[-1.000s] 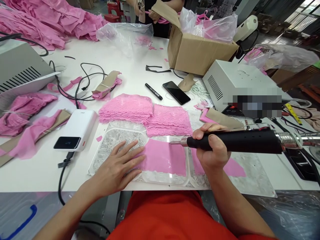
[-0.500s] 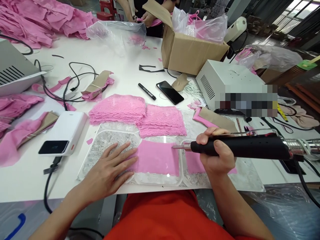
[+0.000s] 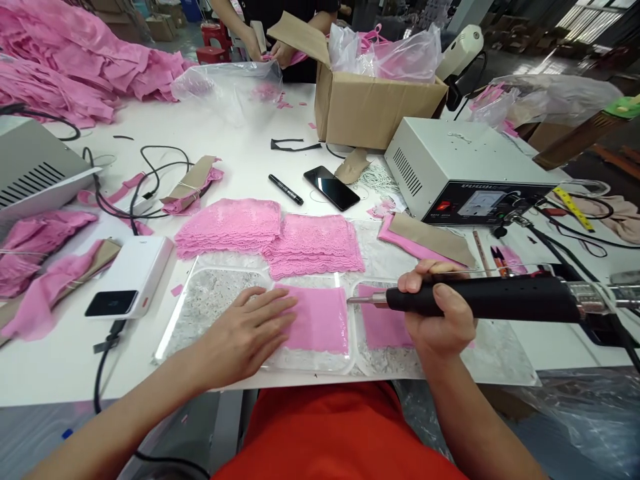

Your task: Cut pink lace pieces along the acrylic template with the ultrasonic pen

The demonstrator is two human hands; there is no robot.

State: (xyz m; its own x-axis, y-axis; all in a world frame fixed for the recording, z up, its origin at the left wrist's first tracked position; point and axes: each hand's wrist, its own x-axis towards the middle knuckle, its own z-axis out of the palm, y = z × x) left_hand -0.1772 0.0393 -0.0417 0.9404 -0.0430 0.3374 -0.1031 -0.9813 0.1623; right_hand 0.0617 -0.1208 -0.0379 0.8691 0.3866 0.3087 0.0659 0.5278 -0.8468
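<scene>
My left hand [image 3: 253, 332] lies flat, fingers outstretched, over the left part of a pink fabric piece [image 3: 320, 320]. That piece rests on a grey marbled board [image 3: 227, 287] under a clear plastic frame [image 3: 300, 363]. My right hand [image 3: 443, 320] is wrapped round a black-handled tool [image 3: 515, 299] with a thin metal tip, held level and pointing left. Its tip is at the right edge of the fabric; I cannot tell whether it touches. A second pink piece [image 3: 383, 325] lies partly under the tool and my right hand. Behind are two stacks of pink lace-edged fabric [image 3: 230, 227].
A grey power box [image 3: 460, 160] with a meter stands at the right, a cardboard box [image 3: 375, 107] behind it. A phone [image 3: 331, 188] and a marker [image 3: 285, 189] lie mid-table. At left is a white power bank [image 3: 143, 273] with a cable. Another person's hands [image 3: 280, 53] work at the far side.
My left hand has slid right over the fabric. The tool tip has shifted from above the fabric to its right edge. The head view has turned slightly.
</scene>
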